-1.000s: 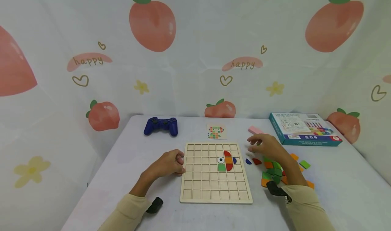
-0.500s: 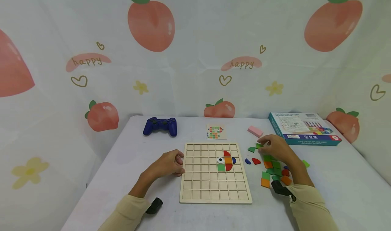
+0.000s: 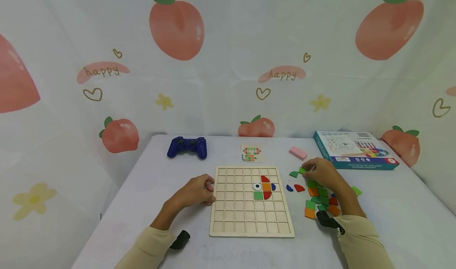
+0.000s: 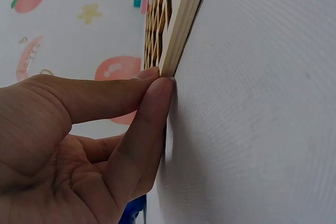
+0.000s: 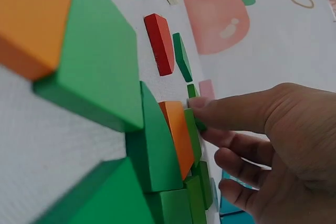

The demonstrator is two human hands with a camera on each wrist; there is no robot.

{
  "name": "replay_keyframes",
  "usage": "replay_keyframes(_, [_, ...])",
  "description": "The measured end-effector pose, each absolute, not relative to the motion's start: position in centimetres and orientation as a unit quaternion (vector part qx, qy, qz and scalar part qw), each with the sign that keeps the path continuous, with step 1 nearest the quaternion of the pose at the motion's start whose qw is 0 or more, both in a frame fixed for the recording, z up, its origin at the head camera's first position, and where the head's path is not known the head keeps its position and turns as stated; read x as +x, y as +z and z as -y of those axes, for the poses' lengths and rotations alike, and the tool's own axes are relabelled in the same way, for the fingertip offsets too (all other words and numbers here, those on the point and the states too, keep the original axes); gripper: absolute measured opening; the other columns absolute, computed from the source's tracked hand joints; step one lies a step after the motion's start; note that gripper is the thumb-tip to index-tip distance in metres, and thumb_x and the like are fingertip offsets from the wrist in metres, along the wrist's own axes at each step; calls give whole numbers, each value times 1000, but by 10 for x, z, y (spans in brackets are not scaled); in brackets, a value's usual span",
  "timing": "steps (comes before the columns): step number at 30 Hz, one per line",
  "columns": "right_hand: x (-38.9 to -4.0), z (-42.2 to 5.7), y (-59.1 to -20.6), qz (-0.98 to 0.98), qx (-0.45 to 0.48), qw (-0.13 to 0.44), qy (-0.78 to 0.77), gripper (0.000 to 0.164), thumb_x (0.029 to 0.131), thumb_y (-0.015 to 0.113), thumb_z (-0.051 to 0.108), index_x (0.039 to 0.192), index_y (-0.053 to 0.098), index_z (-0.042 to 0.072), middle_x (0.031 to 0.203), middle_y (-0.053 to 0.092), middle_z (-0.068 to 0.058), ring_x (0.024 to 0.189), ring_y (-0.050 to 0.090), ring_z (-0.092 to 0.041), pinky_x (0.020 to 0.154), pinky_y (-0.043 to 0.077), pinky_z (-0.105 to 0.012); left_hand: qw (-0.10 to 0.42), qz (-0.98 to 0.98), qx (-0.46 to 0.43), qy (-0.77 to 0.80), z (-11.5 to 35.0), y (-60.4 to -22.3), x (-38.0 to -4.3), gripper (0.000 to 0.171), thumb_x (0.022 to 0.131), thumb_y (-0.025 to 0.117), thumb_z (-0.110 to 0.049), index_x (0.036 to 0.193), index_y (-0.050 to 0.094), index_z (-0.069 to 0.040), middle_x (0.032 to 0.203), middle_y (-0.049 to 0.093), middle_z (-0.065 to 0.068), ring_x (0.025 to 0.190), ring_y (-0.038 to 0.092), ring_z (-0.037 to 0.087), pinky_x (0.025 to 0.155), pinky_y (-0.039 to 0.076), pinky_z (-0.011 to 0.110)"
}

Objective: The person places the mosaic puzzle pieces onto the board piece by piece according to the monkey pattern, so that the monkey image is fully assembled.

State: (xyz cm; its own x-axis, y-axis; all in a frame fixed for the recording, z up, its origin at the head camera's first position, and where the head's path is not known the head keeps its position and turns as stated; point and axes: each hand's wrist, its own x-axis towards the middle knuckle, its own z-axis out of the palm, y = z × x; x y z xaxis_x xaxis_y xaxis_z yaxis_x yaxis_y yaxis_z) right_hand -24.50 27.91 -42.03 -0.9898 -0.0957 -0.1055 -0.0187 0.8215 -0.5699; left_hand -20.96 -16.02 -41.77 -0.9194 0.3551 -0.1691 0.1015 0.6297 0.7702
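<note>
My left hand [image 3: 196, 190] is at the left edge of a pale wooden grid board [image 3: 238, 217], its thumb and a finger pinching that edge in the left wrist view. Red, orange, blue and green pieces and a white eye tile [image 3: 257, 186] form a small group in the board's right half. To the right of the board, my right hand [image 3: 322, 174] pinches a green square tile [image 3: 302, 170] between thumb and forefinger, low over the table. A green rounded piece [image 3: 293, 174], a red one [image 3: 299, 188] and a blue one [image 3: 289, 188] lie just left of it.
Several green, orange and red pieces, such as an orange tile [image 3: 310, 213], are scattered under the right forearm. Behind the board lies a pattern card [image 3: 252, 154]. Farther back are a blue game controller [image 3: 187, 147], a pink block [image 3: 297, 153] and a flat box [image 3: 356, 150].
My right hand has moved right, away from the board side, to the green square tile, and the green rounded piece now shows on the table. My left hand stays at the board's edge.
</note>
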Motion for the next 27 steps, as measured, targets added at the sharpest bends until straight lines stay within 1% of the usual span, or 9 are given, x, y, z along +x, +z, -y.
replay_keyframes(8, [-243, -277, -417, -953, -30, 68, -293, 39, 97, 74, 15, 130, 70, -5, 116, 70, -23, 100, 62, -35, 89, 59, -48, 150, -892, 128, 408, 160, -420, -210, 53, 84, 83, -6, 130, 60, 7, 101, 65, 6, 87, 62, 16, 81, 55, 34])
replay_keyframes(10, [-243, -276, -416, -952, -33, 68, -296, 39, 98, 73, 17, 130, 70, -5, 117, 69, -24, 100, 62, -34, 87, 58, -47, 152, -890, 128, 410, 160, -420, -210, 53, 84, 83, -6, 130, 60, 7, 101, 65, 6, 87, 62, 16, 81, 55, 33])
replay_keyframes(17, [-248, -265, -412, -950, -67, 50, -302, 34, 98, 71, 20, 126, 74, 1, 117, 70, -18, 103, 60, -32, 84, 57, -41, 151, -890, 125, 412, 160, -418, -210, 52, 85, 83, -5, 130, 60, 8, 101, 65, 7, 87, 62, 17, 81, 55, 34])
replay_keyframes(22, [-251, -249, -410, -944, -95, 55, -311, 32, 96, 73, 17, 123, 75, 0, 112, 71, -15, 100, 60, -30, 79, 56, -37, 152, -890, 122, 412, 160, -418, -209, 53, 85, 83, -5, 131, 60, 8, 102, 65, 7, 87, 62, 17, 82, 55, 34])
replay_keyframes(27, [-252, -232, -410, -942, -110, 65, -311, 33, 95, 74, 16, 124, 75, 1, 112, 72, -13, 99, 60, -28, 80, 58, -36, 154, -888, 125, 415, 160, -418, -209, 53, 85, 83, -5, 131, 59, 8, 102, 64, 8, 86, 62, 17, 81, 55, 34])
